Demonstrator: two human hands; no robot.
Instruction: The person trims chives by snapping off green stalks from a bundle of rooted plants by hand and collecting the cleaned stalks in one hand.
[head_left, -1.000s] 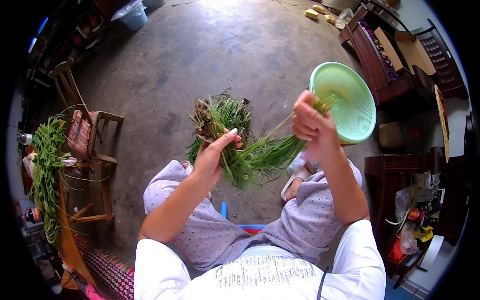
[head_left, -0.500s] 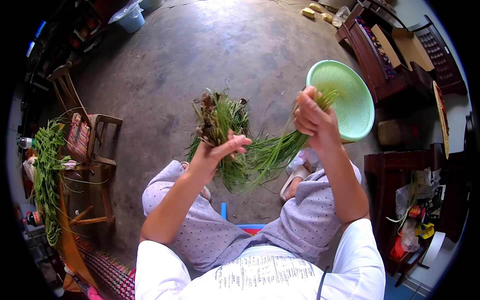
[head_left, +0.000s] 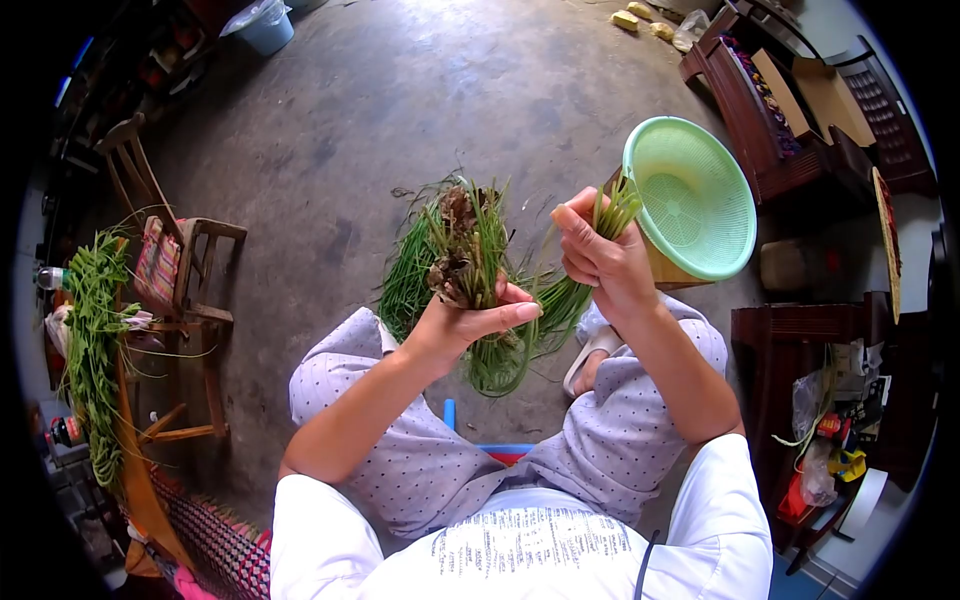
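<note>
My left hand (head_left: 470, 325) is wrapped round a bundle of long greens (head_left: 468, 245) with brown, withered matter and roots at its upper end; the blades hang below the fist. Raised to the right, my right hand (head_left: 605, 255) grips a smaller bunch of green stalks (head_left: 617, 208), whose long blades trail down toward the left. Behind the left-hand bundle lies a heap of green blades (head_left: 408, 275) on the floor. Close beyond my right hand is a light green plastic colander (head_left: 690, 200), with nothing visible in it.
A wooden chair (head_left: 180, 235) stands at the left, near a board carrying more greens (head_left: 95, 350). At the back left is a blue bucket (head_left: 265, 28). Dark wooden furniture (head_left: 745, 100) is on the right, and yellowish lumps (head_left: 625, 20) lie on the floor at the back.
My left hand has moved right with its bundle, closer to my right hand. My right hand has shifted slightly left and still holds its stalks.
</note>
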